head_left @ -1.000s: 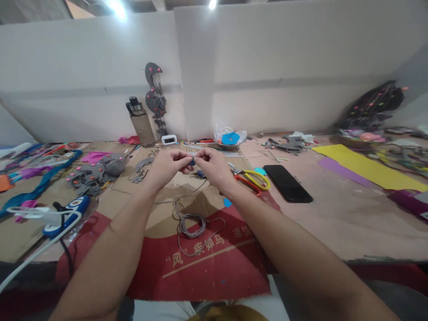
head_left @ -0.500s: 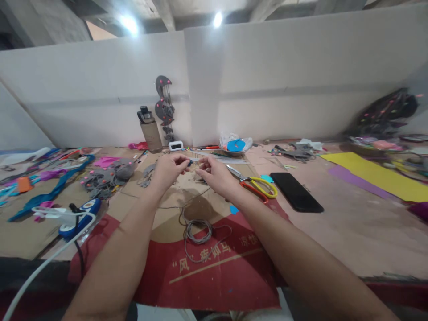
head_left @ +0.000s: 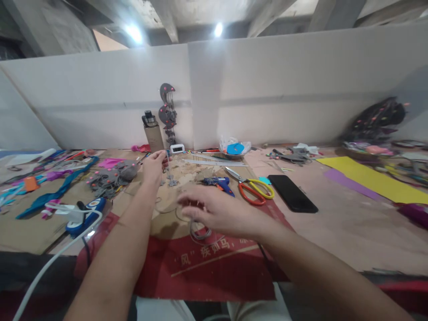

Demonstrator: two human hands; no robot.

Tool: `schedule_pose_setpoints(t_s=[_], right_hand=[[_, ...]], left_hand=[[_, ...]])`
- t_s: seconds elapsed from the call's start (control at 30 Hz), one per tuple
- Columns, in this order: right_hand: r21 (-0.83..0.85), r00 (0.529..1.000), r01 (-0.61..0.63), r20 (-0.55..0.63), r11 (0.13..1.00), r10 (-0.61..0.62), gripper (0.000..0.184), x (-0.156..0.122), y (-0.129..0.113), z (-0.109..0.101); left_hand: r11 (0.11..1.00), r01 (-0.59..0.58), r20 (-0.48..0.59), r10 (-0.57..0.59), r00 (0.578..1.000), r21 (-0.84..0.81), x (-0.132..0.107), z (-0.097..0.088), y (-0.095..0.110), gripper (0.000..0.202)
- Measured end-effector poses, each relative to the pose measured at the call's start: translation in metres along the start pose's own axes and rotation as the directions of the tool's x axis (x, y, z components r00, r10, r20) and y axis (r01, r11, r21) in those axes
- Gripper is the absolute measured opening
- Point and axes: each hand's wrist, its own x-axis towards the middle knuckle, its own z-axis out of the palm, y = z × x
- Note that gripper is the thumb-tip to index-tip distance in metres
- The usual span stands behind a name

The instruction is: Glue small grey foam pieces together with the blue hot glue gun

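My left hand (head_left: 154, 166) is raised over the cardboard mat (head_left: 174, 187), its fingers pinched on a small blue piece with a thin wire hanging from it. My right hand (head_left: 217, 213) has come down toward me, blurred by motion, fingers stretched flat over the grey wire coil (head_left: 199, 232) on the red part of the mat. A small blue glue gun (head_left: 219, 182) lies just beyond my right hand. Grey felt cut-outs (head_left: 112, 178) with pink dots lie to the left of my left hand.
Scissors with orange and yellow handles (head_left: 250, 187) and a black phone (head_left: 292, 193) lie right of the mat. A bottle (head_left: 153, 133) and a small clock (head_left: 177, 148) stand by the back wall. A blue tool with a white cable (head_left: 85, 211) lies at the left, and yellow foam sheet (head_left: 371, 178) at the right.
My hands have parted: the right one dropped toward me over the wire coil, while the left one stayed up and moved left with the small blue piece. The view tilted upward.
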Motion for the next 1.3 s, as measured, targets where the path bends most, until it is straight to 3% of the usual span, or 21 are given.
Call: schedule_pose_setpoints(t_s=[0.07,0.13,0.2,0.23,0.33,0.43,0.57,0.67,0.73,0.8,0.87,0.93,1.3], right_hand=[[-0.025,0.999,-0.026,0.047,0.999,0.027,0.022,-0.009,0.003,-0.005],[-0.057,0.971,-0.195,-0.152,0.979,0.185,0.028,-0.016,0.023,-0.013],[-0.108,0.854,-0.395,-0.409,0.912,0.322,0.03,-0.022,0.053,-0.022],[-0.146,0.797,-0.487,-0.476,0.861,0.371,0.029,-0.024,0.068,-0.025],[-0.244,0.694,-0.703,-0.44,0.668,0.57,0.031,-0.028,0.106,-0.024],[-0.235,0.667,-0.738,-0.395,0.633,0.631,0.019,-0.025,0.128,-0.012],[-0.137,0.617,-0.778,-0.348,0.613,0.706,0.016,-0.014,0.137,-0.008],[0.004,0.62,-0.728,-0.425,0.686,0.66,0.023,-0.004,0.127,-0.015],[0.156,0.634,-0.566,-0.545,0.809,0.549,0.028,0.002,0.113,-0.017],[0.239,0.672,-0.354,-0.608,0.904,0.424,0.032,0.007,0.096,-0.015],[0.308,0.739,-0.153,-0.595,0.939,0.316,0.032,0.011,0.084,-0.008],[0.31,0.785,-0.068,-0.57,0.948,0.242,0.027,0.012,0.079,-0.001],[0.127,0.81,-0.152,-0.553,0.98,0.197,0.016,0.003,0.095,0.006]], left_hand=[[0.997,0.027,0.006,-0.026,1.0,-0.076,0.0,0.0,0.003,0.022],[0.995,0.029,0.026,-0.027,0.999,-0.091,-0.002,0.002,0.006,0.024],[0.997,0.016,0.042,-0.013,0.999,-0.073,-0.006,0.005,0.009,0.026],[0.998,0.004,0.049,-0.001,0.999,-0.064,-0.007,0.007,0.01,0.026],[0.998,-0.04,0.073,0.043,0.996,-0.046,-0.013,0.013,0.013,0.024],[0.998,-0.056,0.098,0.057,0.994,-0.008,-0.019,0.019,0.014,0.023],[1.0,-0.021,0.144,0.022,0.989,-0.006,-0.026,0.023,0.014,0.026],[0.999,0.016,0.151,-0.01,0.988,-0.043,-0.03,0.025,0.015,0.024],[0.998,0.037,0.147,-0.028,0.989,-0.056,-0.032,0.027,0.016,0.023],[0.997,0.045,0.15,-0.036,0.988,-0.06,-0.034,0.029,0.017,0.023],[0.998,0.045,0.158,-0.037,0.987,-0.051,-0.036,0.03,0.016,0.023],[0.999,0.042,0.168,-0.036,0.985,-0.033,-0.038,0.031,0.014,0.024],[1.0,0.011,0.188,-0.009,0.982,-0.009,-0.043,0.037,0.009,0.023]])
